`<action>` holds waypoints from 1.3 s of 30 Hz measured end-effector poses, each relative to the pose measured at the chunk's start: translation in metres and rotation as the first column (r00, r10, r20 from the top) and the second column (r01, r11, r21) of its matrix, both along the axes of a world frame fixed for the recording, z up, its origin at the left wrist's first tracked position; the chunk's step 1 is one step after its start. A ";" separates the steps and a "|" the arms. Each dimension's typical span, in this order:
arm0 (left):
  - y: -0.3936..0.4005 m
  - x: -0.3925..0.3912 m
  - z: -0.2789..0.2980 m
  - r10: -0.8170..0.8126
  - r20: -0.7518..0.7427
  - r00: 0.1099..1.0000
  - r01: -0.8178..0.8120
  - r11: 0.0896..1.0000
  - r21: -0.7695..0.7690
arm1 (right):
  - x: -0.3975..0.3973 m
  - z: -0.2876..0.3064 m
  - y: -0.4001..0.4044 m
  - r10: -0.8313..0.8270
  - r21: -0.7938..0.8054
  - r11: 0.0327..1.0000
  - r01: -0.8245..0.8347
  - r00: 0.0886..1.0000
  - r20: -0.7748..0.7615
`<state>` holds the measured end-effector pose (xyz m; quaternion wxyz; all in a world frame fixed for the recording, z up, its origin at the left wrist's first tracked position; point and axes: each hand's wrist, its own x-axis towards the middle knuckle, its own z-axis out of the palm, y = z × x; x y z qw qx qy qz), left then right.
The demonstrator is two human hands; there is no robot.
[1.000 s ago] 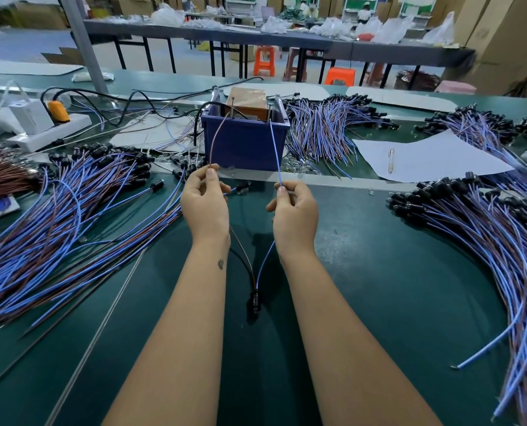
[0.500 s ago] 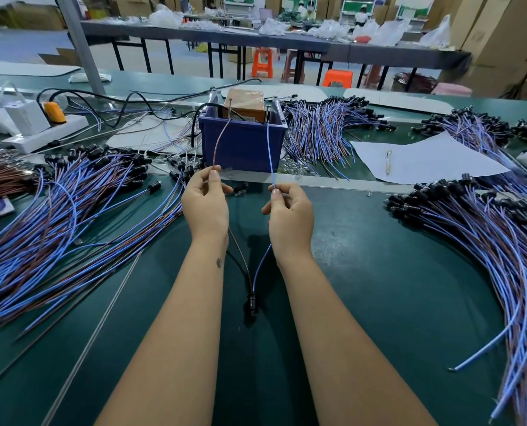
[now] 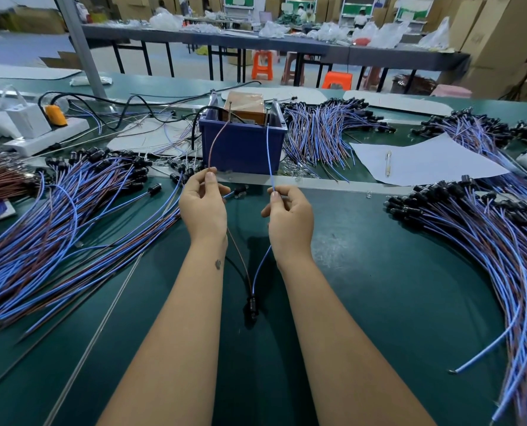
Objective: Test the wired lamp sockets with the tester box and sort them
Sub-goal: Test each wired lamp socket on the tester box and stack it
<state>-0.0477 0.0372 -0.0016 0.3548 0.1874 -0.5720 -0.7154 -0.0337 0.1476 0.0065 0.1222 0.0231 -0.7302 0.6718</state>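
Head cam looks down at your two forearms over a green table [image 3: 379,287]. Your left hand [image 3: 203,207] pinches the brown wire [image 3: 213,149] between thumb & fingertips, fingers curled round it. Your right hand [image 3: 290,216] pinches the blue wire [image 3: 269,155] the same way. Both wires run up from your hands to the tester box [image 3: 246,107], a tan block sitting in a blue bin [image 3: 243,146] straight ahead, just past the hands. The brown wire's tip is up at the box top; the blue one's tip is by the bin's right rim. Whether either tip actually touches a contact, can't tell.

Below your hands the two wires drop between your wrists and meet at the black lamp socket [image 3: 252,306], which is low btwn your forearms, over the table. Can't tell if it rests on the surface or hangs just above.

To your left a big pile of wired sockets [image 3: 56,216] fans across the table, blue & brown leads, black ends near the bin. To your right another pile [image 3: 483,229] curves down along the table edge. A third bundle [image 3: 320,133] lies right of the bin. A white sheet of paper [image 3: 422,161] w/ a pen [image 3: 388,162] on it sits btwn the right pile and that bundle. Far left: a white power strip [image 3: 45,135] w/ an orange plug [image 3: 55,115].
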 end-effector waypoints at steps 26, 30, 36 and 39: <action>-0.002 -0.001 -0.001 -0.006 -0.008 1.000 0.007 1.000 0.013 | -0.003 -0.002 -0.003 0.076 0.005 0.997 -0.076 0.996 -0.054; -0.002 -0.001 -0.001 -0.002 0.001 1.000 0.002 1.000 0.009 | -0.004 -0.003 -0.003 0.069 -0.009 0.998 -0.070 0.996 -0.065; -0.001 -0.001 0.000 0.000 0.005 1.000 0.000 1.000 0.013 | -0.004 -0.003 -0.003 0.076 -0.028 0.996 -0.079 0.994 -0.080; -0.001 0.000 0.000 0.002 0.005 1.000 -0.002 1.000 0.018 | -0.004 -0.003 -0.003 0.060 -0.046 0.997 -0.064 0.995 -0.083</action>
